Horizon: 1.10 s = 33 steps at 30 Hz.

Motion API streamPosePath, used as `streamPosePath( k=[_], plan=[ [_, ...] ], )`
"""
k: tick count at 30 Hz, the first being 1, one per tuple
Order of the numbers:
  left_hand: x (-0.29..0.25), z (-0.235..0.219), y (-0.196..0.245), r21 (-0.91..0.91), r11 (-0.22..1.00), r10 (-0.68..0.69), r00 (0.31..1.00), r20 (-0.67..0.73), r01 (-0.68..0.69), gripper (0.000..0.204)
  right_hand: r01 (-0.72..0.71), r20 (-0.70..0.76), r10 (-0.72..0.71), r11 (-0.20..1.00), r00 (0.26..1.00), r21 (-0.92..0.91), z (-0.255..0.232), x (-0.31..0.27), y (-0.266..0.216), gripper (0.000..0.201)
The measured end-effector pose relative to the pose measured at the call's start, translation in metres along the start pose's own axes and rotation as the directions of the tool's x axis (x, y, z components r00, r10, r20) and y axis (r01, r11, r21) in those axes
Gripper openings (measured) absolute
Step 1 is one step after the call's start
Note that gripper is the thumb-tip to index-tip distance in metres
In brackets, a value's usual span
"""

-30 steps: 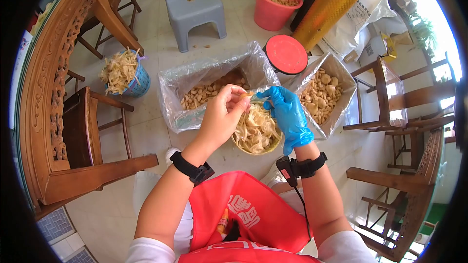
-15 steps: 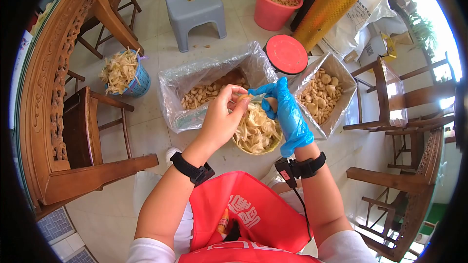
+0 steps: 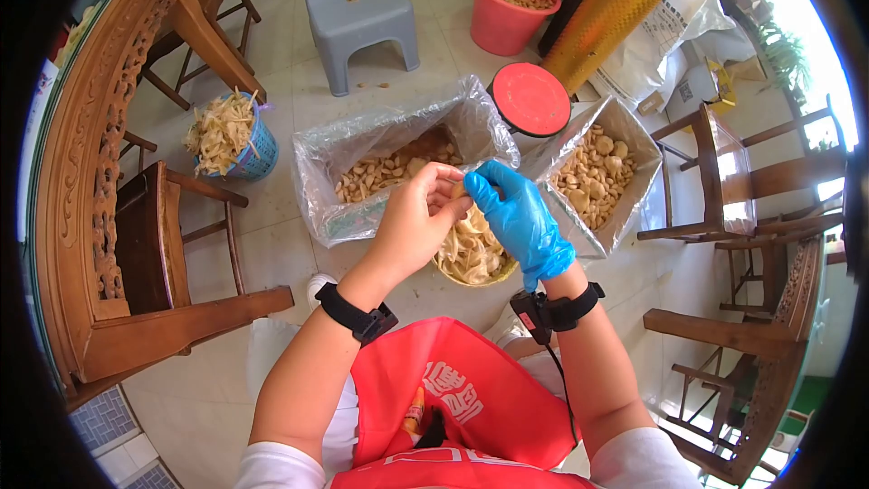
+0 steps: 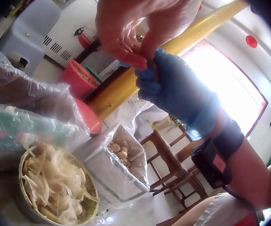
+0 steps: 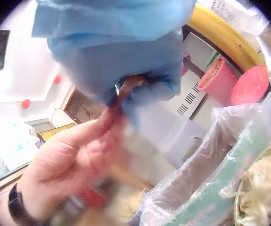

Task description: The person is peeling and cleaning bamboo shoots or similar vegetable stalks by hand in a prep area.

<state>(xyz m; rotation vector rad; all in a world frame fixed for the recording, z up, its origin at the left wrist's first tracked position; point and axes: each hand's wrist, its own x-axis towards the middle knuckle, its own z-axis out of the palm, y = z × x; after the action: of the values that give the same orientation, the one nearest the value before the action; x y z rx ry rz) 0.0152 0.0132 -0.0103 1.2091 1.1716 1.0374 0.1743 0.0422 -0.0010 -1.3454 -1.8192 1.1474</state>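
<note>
The bare left hand (image 3: 407, 222) and the blue-gloved right hand (image 3: 523, 225) meet above a round basket of pale, papery peelings (image 3: 471, 254). A small brownish piece (image 5: 135, 84) shows between the gloved fingers in the right wrist view, its far part covered by the glove. The left hand (image 5: 72, 153) pinches at the same spot, thumb and fingertips against the gloved fingers. Seen from the left wrist, the right hand (image 4: 178, 89) has its fingers curled in at the left fingertips. What else either hand holds is hidden.
Plastic-lined boxes of pale pieces stand ahead, one left (image 3: 317, 208) and one right (image 3: 644, 149). Between them is a red round lid (image 3: 531, 100). A blue basket (image 3: 262, 152), a grey chair (image 3: 358, 23), a pink bucket (image 3: 496, 27) and wooden chairs surround them.
The right hand has turned so the back of its glove faces up, and its fingers have closed in against the left fingertips. A piece visible in the glove half a second ago is now hidden.
</note>
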Motion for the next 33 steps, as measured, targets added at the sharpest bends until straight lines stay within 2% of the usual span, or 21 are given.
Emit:
streamPosePath(
  k=[1, 3, 7, 9, 10, 11, 12, 13, 15, 16, 18, 19, 21, 22, 24, 25, 27, 28, 30, 31, 33],
  plan=[
    [-0.001, 0.001, 0.000, 0.019, 1.000, -0.004, 1.000, -0.005, 0.004, 0.024, 0.000, 0.000, 0.000, 1.000, 1.000, 0.000, 0.000, 0.000, 0.000, 0.029],
    [-0.003, 0.003, 0.000, 0.038, 0.999, -0.009, 1.000, -0.010, 0.009, 0.023, 0.132, 0.002, -0.134, 0.978, 0.991, -0.163, 0.000, 0.000, -0.001, 0.024],
    [-0.008, 0.008, -0.001, 0.140, 0.987, 0.085, 0.993, -0.077, -0.074, 0.020, 0.112, -0.014, -0.116, 0.980, 0.993, -0.163, 0.003, -0.002, -0.006, 0.021],
    [-0.011, 0.010, 0.001, 0.166, 0.982, 0.105, 0.988, -0.117, -0.085, 0.020, 0.063, -0.064, -0.068, 0.995, 0.996, -0.083, 0.009, -0.003, -0.004, 0.023],
    [-0.013, 0.010, 0.002, 0.218, 0.968, 0.160, 0.976, -0.146, -0.126, 0.021, 0.063, -0.062, -0.068, 0.995, 0.996, -0.083, 0.012, -0.003, -0.002, 0.023],
    [-0.014, 0.011, 0.002, 0.271, 0.948, 0.216, 0.961, -0.171, -0.165, 0.022, 0.008, -0.063, -0.003, 0.997, 0.998, 0.073, 0.015, -0.003, 0.002, 0.025],
    [-0.014, 0.011, 0.002, 0.271, 0.948, 0.215, 0.961, -0.172, -0.164, 0.022, -0.047, -0.054, 0.061, 0.973, 0.997, 0.227, 0.017, -0.003, 0.004, 0.026],
    [-0.014, 0.011, 0.002, 0.320, 0.928, 0.260, 0.949, -0.180, -0.194, 0.023, -0.047, -0.053, 0.061, 0.973, 0.997, 0.228, 0.019, -0.003, 0.007, 0.026],
    [-0.014, 0.011, 0.000, 0.367, 0.903, 0.305, 0.934, -0.186, -0.222, 0.024, -0.087, -0.016, 0.101, 0.920, 0.995, 0.383, 0.022, -0.002, 0.008, 0.028],
    [-0.014, 0.010, -0.002, 0.416, 0.873, 0.351, 0.920, -0.175, -0.254, 0.022, -0.088, -0.015, 0.101, 0.920, 0.995, 0.382, 0.023, -0.003, 0.005, 0.028],
    [-0.014, 0.010, -0.002, 0.462, 0.840, 0.396, 0.904, -0.161, -0.285, 0.021, -0.177, 0.016, 0.198, 0.835, 0.980, 0.521, 0.022, -0.006, -0.006, 0.027],
    [-0.015, 0.010, -0.001, 0.504, 0.810, 0.419, 0.897, -0.142, -0.299, 0.020, -0.177, 0.017, 0.197, 0.835, 0.980, 0.521, 0.021, -0.007, -0.008, 0.027],
    [-0.015, 0.010, -0.001, 0.544, 0.779, 0.441, 0.889, -0.123, -0.311, 0.019, -0.296, 0.088, 0.297, 0.790, 0.951, 0.537, 0.017, -0.007, -0.010, 0.027],
    [-0.014, 0.009, -0.002, 0.569, 0.750, 0.473, 0.874, -0.108, -0.336, 0.018, -0.296, 0.089, 0.296, 0.790, 0.951, 0.537, 0.015, -0.007, -0.013, 0.027],
    [-0.013, 0.008, -0.002, 0.592, 0.721, 0.504, 0.859, -0.090, -0.361, 0.018, -0.481, 0.195, 0.462, 0.656, 0.865, 0.581, 0.010, -0.004, -0.016, 0.025],
    [-0.013, 0.008, -0.002, 0.593, 0.722, 0.495, 0.865, -0.081, -0.357, 0.019, -0.481, 0.195, 0.462, 0.657, 0.865, 0.581, 0.008, -0.004, -0.014, 0.025],
    [-0.013, 0.007, 0.001, 0.594, 0.723, 0.485, 0.871, -0.073, -0.353, 0.019, -0.567, 0.361, 0.458, 0.476, 0.813, 0.672, 0.004, -0.004, -0.001, 0.022],
    [-0.014, 0.005, 0.004, 0.633, 0.701, 0.486, 0.870, -0.086, -0.329, 0.019, -0.567, 0.361, 0.458, 0.476, 0.813, 0.672, -0.001, -0.002, 0.012, 0.022],
    [-0.015, -0.001, 0.007, 0.671, 0.677, 0.487, 0.868, -0.100, -0.303, 0.019, -0.578, 0.500, 0.334, 0.200, 0.799, 0.791, -0.018, 0.001, 0.039, 0.018],
    [-0.014, -0.006, 0.008, 0.669, 0.699, 0.455, 0.879, -0.144, -0.253, 0.018, -0.579, 0.500, 0.334, 0.200, 0.799, 0.791, -0.027, 0.002, 0.041, 0.018],
    [-0.015, -0.015, 0.008, 0.636, 0.753, 0.388, 0.894, -0.224, -0.167, 0.017, -0.404, 0.238, 0.424, 0.360, 0.874, 0.841, -0.041, 0.003, 0.036, 0.021]
  ],
)
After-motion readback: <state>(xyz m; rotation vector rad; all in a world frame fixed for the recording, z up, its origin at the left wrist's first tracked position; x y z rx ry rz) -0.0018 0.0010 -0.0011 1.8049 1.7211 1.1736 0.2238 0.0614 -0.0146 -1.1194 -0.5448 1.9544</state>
